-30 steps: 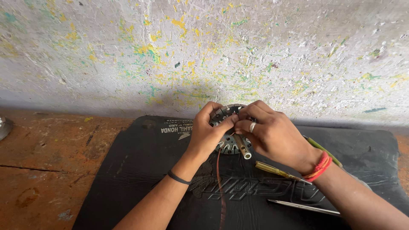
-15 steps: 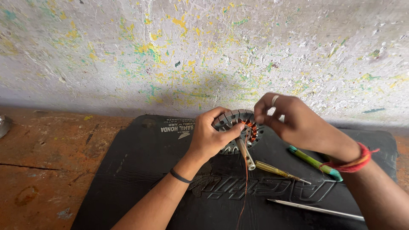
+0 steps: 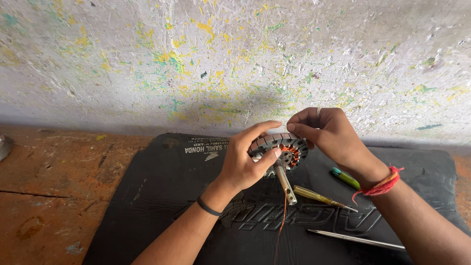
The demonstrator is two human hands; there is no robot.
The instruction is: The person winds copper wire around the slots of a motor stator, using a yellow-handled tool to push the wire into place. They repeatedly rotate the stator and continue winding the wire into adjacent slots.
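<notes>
A: Where is the round grey metal stator with copper windings (image 3: 280, 152)?

B: Above the black rubber mat (image 3: 147, 206); left hand (image 3: 245, 159) grips its rim; right hand (image 3: 326, 132) pinches at its upper edge.

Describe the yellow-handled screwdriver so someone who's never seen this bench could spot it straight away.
Find the black rubber mat on the bench. Right of the motor stator's shaft lies the screwdriver, tip pointing right. Its clear yellow handle sets it apart from the green-handled tool above and the bare metal rod below.

Worn orange-brown bench (image 3: 54, 196), black rubber mat (image 3: 162, 196) on it
</notes>
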